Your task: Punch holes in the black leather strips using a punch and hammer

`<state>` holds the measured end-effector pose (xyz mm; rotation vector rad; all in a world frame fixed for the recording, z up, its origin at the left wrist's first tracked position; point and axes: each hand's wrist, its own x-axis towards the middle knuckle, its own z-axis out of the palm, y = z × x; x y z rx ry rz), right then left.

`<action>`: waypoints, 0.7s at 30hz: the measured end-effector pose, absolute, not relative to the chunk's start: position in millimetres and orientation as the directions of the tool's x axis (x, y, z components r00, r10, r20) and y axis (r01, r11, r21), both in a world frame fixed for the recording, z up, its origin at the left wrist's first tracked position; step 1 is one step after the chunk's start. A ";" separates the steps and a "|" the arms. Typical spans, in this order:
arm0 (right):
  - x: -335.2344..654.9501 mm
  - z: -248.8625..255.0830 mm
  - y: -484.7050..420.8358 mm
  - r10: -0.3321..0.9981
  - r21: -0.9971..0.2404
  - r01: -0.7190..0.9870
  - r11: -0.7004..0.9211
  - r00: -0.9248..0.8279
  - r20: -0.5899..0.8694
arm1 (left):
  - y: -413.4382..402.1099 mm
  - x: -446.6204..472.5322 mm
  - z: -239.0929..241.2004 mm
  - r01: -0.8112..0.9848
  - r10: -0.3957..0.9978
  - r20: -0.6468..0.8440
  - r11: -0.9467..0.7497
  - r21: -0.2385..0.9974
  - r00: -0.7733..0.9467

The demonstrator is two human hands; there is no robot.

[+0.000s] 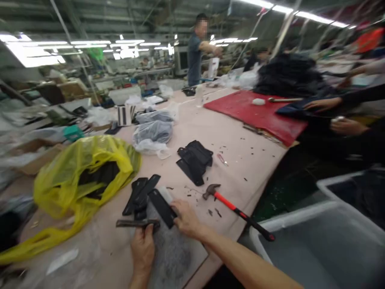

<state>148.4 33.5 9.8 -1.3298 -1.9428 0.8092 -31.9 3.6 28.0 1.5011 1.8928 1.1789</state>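
My left hand [142, 247] is closed around a dark, narrow metal tool [132, 223] that points left; its exact kind is not clear. To its right, my right hand [187, 218] grips the edge of a flat black fabric piece [161, 206] with its fingers and thumb. That piece lies over a worn grey board [171, 253] near the table edge. Just beyond my left hand are several more black fabric pieces [140, 194], overlapping one another. A claw hammer [231, 206] with a red and black handle rests right of my right hand.
Further up the pink-topped table [192, 120] lies a pile of black pieces [197, 160]. A yellow plastic bag [87, 172] stands at left, grey bins [319, 241] at right. Beyond are a red board [255, 112], a co-worker's hands [349, 124] and a standing person [195, 52].
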 end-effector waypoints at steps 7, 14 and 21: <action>154.8 19.4 36.2 0.979 -0.799 0.576 0.174 -0.191 0.075 | -1.7 -35.2 10.6 0.563 0.957 0.133 0.037 0.825 -0.258; 134.8 35.8 43.4 0.988 -0.584 0.812 -0.011 -0.082 -0.132 | -3.9 -36.8 11.0 0.541 0.957 0.134 0.029 0.841 -0.259; 210.1 41.3 84.1 0.996 -0.660 0.746 -0.085 0.047 -0.075 | -7.5 -34.1 10.7 0.478 0.957 0.135 0.004 0.878 -0.256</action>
